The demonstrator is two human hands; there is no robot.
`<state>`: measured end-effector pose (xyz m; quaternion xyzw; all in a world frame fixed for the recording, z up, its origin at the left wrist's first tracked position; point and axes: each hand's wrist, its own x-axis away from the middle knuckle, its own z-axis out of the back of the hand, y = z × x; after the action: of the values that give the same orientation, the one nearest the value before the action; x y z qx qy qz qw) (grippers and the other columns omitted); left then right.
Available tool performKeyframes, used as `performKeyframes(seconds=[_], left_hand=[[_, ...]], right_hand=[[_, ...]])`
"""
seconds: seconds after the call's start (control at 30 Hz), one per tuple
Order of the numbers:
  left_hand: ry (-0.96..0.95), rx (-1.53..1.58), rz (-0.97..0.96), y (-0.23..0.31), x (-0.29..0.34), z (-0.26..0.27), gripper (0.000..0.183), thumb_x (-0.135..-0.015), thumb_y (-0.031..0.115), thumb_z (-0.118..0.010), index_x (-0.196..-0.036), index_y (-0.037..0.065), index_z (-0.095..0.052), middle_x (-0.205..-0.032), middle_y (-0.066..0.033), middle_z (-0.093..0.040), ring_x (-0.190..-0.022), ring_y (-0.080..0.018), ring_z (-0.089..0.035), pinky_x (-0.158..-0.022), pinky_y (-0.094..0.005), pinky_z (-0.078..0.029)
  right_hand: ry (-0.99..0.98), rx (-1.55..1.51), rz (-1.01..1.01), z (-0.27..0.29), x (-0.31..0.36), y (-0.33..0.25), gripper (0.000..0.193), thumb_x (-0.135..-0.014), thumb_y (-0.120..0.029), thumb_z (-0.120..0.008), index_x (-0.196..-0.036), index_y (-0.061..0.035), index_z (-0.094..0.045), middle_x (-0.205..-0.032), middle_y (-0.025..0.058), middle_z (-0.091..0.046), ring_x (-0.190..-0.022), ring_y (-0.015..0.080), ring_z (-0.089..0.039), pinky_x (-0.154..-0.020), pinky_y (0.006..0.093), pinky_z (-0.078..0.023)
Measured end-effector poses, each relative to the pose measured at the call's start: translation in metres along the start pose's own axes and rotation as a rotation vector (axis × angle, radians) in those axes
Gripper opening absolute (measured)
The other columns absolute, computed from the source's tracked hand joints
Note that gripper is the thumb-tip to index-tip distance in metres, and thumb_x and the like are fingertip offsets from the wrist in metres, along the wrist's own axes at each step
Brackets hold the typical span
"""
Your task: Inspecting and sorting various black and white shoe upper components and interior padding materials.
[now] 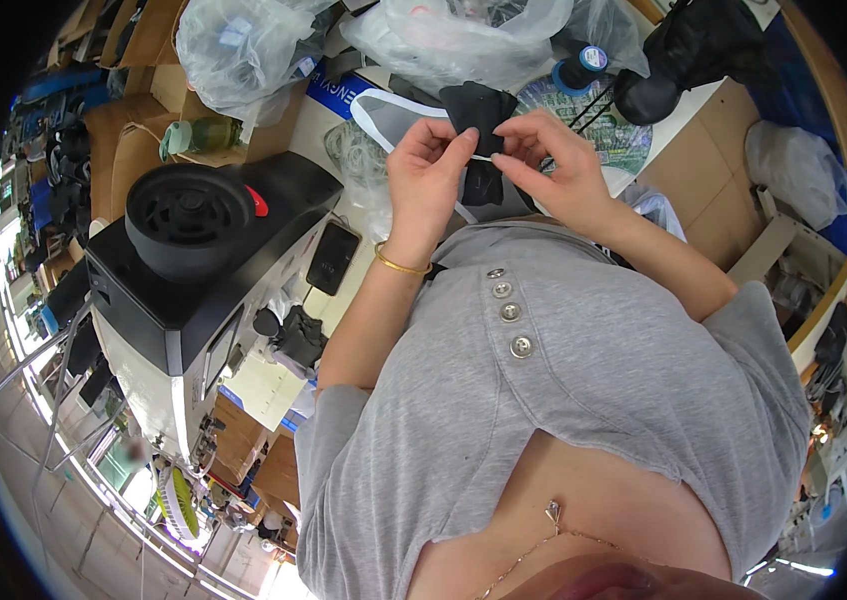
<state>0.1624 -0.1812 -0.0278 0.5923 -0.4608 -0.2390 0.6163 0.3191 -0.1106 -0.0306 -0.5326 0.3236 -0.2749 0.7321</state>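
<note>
Centrally in the head view, a folded black cloth (pixel 480 104) is held between two bare hands, above the counter (pixel 341 312) and in front of the wearer's grey shirt (pixel 583 330). The left hand (pixel 425 172) has its grip closed on the cloth's left edge, thumb and forefinger pinched together; a gold-coloured bracelet (pixel 402 264) circles its wrist. The right hand (pixel 561 165) has its grip closed at the opposite edge, thumb and fingertips on the cloth, beside a thin white line whose nature cannot be told. Just beyond the left hand lies a grey piece with white edging (pixel 383 112), partly under the cloth. Farther right, a dark thread spool (pixel 581 68) stands near a round patterned disc (pixel 631 135). To the left, a phone (pixel 333 257) lies near a black-and-white machine (pixel 288 190); clear plastic bags (pixel 238 55) occupy the far side
</note>
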Motion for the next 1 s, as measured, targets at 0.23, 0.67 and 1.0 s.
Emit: performKeyframes(seconds=[0.23, 0.67, 1.0], left_hand=[[0.004, 0.069, 0.047, 0.003, -0.001, 0.000, 0.012, -0.084, 0.007, -0.070, -0.081, 0.004, -0.059, -0.072, 0.0024, -0.058, -0.064, -0.0039, -0.051, -0.058, -0.0182, -0.040], [-0.065, 0.274, 0.164, 0.006, -0.001, 0.004, 0.021, -0.081, 0.000, -0.067, -0.101, 0.000, -0.060, -0.088, -0.0012, -0.060, -0.077, -0.0087, -0.055, -0.069, -0.0225, -0.046], [-0.284, 0.116, 0.075, 0.005, 0.007, -0.006, 0.049, -0.078, -0.006, -0.064, -0.124, -0.004, -0.049, -0.111, -0.0086, -0.058, -0.093, -0.0138, -0.059, -0.082, -0.0255, -0.049]], right_hand=[[0.023, 0.018, 0.028, -0.002, -0.002, 0.001, 0.027, -0.081, -0.006, -0.069, -0.106, -0.0036, -0.059, -0.083, 0.0030, -0.054, -0.068, 0.0105, -0.055, -0.056, 0.0235, -0.045], [-0.013, 0.280, 0.166, 0.001, -0.006, 0.002, 0.025, -0.077, -0.009, -0.070, -0.100, -0.0054, -0.060, -0.083, 0.0055, -0.056, -0.064, 0.0180, -0.060, -0.055, 0.0286, -0.049], [0.035, 0.216, 0.001, 0.000, -0.003, 0.013, 0.016, -0.082, -0.008, -0.065, -0.094, -0.0031, -0.056, -0.083, 0.0092, -0.061, -0.067, 0.0211, -0.065, -0.058, 0.0298, -0.052]])
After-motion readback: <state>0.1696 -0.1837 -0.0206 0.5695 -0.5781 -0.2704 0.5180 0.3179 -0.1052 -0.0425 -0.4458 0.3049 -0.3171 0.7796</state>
